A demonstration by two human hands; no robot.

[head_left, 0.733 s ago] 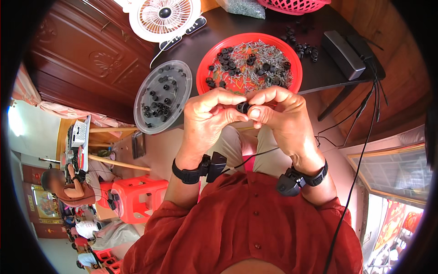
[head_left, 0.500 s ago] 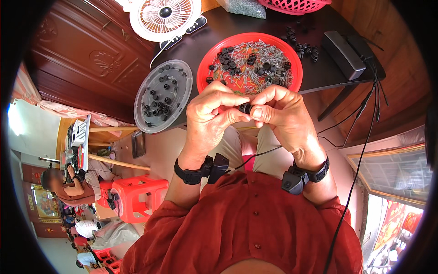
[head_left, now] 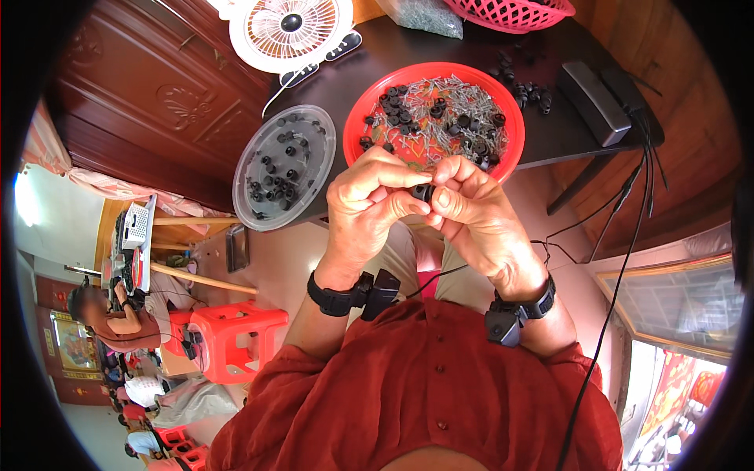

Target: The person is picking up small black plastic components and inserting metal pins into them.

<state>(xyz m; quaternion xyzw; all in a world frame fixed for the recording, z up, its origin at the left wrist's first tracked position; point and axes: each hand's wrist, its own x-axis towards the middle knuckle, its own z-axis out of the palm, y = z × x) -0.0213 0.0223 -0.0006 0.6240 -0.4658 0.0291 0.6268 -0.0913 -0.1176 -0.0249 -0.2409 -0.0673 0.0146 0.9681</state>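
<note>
My left hand [head_left: 367, 206] and my right hand [head_left: 479, 216] meet in front of my chest, fingertips pinched together on one small black plastic part [head_left: 424, 192]. Both hands hover just in front of a red round tray [head_left: 512, 149] that holds several black parts mixed with small metal screws. To the left of it lies a clear round lid [head_left: 263, 212] with several black parts spread over it. Each wrist wears a black band with a small device.
A dark table [head_left: 550, 133] carries the trays, a white fan [head_left: 290, 31], a pink basket [head_left: 510, 12], a black box [head_left: 597, 102] with cables running down to the right, and loose black parts. Red stools [head_left: 232, 337] and another person sit at lower left.
Both hands stay together on the small part; the fingers shift slightly, working it, and the hands sit marginally higher toward the red tray.
</note>
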